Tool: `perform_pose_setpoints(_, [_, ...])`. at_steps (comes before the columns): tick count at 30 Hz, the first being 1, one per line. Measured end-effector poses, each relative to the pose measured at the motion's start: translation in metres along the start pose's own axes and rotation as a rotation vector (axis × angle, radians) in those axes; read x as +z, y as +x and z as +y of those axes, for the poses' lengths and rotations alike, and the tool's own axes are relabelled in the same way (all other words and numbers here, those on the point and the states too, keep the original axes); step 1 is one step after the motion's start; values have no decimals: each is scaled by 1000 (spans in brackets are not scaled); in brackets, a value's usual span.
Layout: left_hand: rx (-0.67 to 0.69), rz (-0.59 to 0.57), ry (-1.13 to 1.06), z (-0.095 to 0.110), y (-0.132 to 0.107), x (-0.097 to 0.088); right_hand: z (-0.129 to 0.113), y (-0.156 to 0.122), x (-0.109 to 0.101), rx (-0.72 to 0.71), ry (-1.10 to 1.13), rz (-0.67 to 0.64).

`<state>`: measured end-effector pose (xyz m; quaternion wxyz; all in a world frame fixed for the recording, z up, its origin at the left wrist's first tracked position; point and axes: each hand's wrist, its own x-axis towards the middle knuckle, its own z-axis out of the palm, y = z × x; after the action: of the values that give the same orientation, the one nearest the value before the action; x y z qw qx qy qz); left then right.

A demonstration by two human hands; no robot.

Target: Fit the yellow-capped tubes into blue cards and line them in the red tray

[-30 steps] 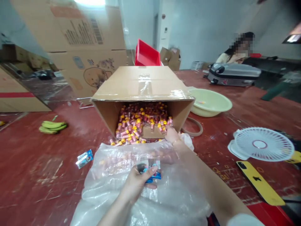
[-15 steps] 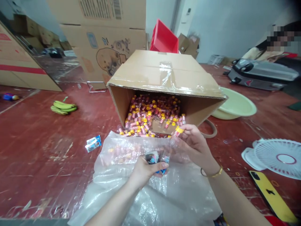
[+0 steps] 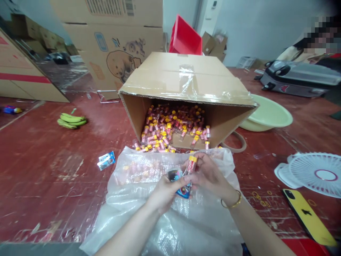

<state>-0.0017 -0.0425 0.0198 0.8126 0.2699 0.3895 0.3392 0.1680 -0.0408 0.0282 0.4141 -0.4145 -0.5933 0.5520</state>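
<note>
My left hand point(image 3: 163, 192) is closed on a small blue printed packet point(image 3: 183, 192), its thumb lying across the front. A small clear tube with a yellow cap point(image 3: 191, 164) stands nearly upright against the packet, and the fingers of my right hand point(image 3: 209, 176) are closed on it. The tube's lower end is partly covered by my left thumb. Behind the hands, an open cardboard box point(image 3: 183, 76) lies on its side with many similar yellow-capped tubes point(image 3: 165, 133) spilling toward its mouth. Under my hands spreads a translucent plastic sheet or bag point(image 3: 170, 227).
On the red floor at left are blue packets point(image 3: 106, 160) and bananas point(image 3: 71, 121). To the right are a pale green basin point(image 3: 269, 113), a tape roll point(image 3: 241, 142), a white plastic fan grille point(image 3: 317, 170) and a yellow phone point(image 3: 307, 215). A person sits behind a grey suitcase point(image 3: 298, 80).
My right hand has brought the yellow-capped tube down and left, from near the box mouth to the packet in my left hand. The view has shifted slightly.
</note>
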Motion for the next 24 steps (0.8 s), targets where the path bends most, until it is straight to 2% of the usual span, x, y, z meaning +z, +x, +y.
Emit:
perform_pose_setpoints(3, [-21, 25, -85, 2, 3, 11, 8, -17, 15, -23, -132, 26])
perform_pose_setpoints(8, [-8, 1, -80, 4, 4, 21, 16, -26, 32, -76, -285, 317])
perform_pose_setpoints(15, [27, 4, 1, -2, -1, 14, 17, -29, 35, -142, -172, 317])
perform_pose_setpoints(21, [26, 28, 6, -3, -2, 19, 19, -29, 41, -155, -156, 292])
perform_pose_setpoints(24, [37, 15, 21, -2, -1, 18, 16, -34, 38, -170, -231, 369])
